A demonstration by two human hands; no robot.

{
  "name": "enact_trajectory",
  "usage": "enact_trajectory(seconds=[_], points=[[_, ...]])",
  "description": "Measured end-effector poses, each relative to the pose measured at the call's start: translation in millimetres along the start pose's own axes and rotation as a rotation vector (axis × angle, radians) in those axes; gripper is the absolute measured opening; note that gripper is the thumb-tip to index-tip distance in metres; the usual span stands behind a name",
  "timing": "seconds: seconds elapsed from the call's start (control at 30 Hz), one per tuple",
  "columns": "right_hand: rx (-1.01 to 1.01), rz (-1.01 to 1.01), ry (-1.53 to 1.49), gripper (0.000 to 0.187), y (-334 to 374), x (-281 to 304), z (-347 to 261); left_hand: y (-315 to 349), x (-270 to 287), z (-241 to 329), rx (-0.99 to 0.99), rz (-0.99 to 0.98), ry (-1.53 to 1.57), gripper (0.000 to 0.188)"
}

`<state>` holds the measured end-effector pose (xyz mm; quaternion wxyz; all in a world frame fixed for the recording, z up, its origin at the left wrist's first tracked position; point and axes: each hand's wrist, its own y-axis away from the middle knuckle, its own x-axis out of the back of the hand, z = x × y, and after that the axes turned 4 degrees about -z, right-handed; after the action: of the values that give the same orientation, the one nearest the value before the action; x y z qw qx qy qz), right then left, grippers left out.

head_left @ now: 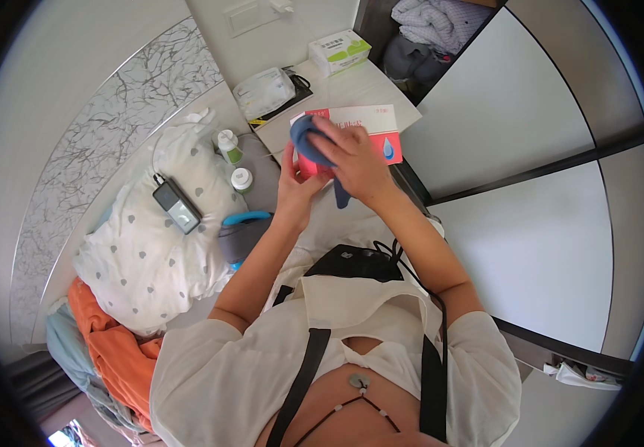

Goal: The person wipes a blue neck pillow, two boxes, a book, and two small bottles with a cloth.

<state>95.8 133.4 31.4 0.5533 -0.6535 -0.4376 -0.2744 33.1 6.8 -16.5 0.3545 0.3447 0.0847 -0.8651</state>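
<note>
A white and pinkish-red carton with a blue drop printed on it is in front of me, at the near side of the small white table. My left hand grips the carton's lower left corner, fingers wrapped round its edge. In my right hand is a bunched blue cloth, pressed on the carton's left part. One end of the cloth hangs below the right hand. The cloth and both hands hide much of the carton's left side.
On the white table stand a green and white box and a clear-wrapped packet. Left are a white bottle, a white-lidded jar, a grey and blue bag, and a pillow bearing a power bank. White cabinet doors rise right.
</note>
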Motion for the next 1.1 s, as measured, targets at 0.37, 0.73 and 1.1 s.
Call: enact_trajectory(seconds=[0.37, 0.73, 1.1], points=[[-0.211, 0.197, 0.046, 0.048, -0.3, 7.0, 9.2, -3.7, -2.1, 3.5, 0.016, 0.015, -0.197, 0.075], [-0.323, 0.173, 0.139, 0.049, 8.3, 13.4, 26.0, 0.5, -7.3, 16.5, 0.021, 0.004, -0.027, 0.085], [-0.067, 0.001, -0.13, 0.049, 3.0, 16.0, 4.8, -14.4, -3.8, 9.0, 0.083, -0.079, -0.046, 0.08]])
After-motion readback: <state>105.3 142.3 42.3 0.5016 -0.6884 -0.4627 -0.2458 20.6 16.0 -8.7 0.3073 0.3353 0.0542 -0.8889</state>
